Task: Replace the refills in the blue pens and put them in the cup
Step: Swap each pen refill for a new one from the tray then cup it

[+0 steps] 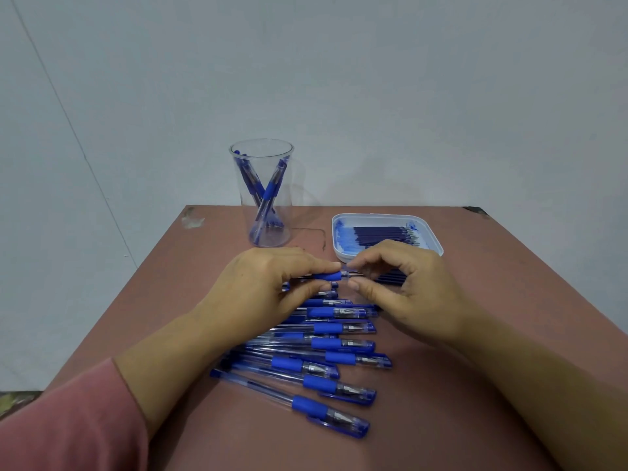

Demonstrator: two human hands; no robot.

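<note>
My left hand (272,283) grips a blue pen (328,276) by its rubber grip and holds it level above the table. The thumb and forefinger of my right hand (404,287) pinch the clear tip section at the pen's right end. Below my hands, several capped blue pens (326,365) lie in a row on the table. A clear plastic cup (262,195) stands at the back with a few blue pens inside. A white tray (431,237) at the back right holds several dark blue refills (380,232). More refills (390,277) lie under my right hand.
The reddish-brown table (475,385) has chipped far corners, and its far edge runs just behind the cup and tray. A pale wall rises behind it. A pink sleeve (68,419) covers my left forearm.
</note>
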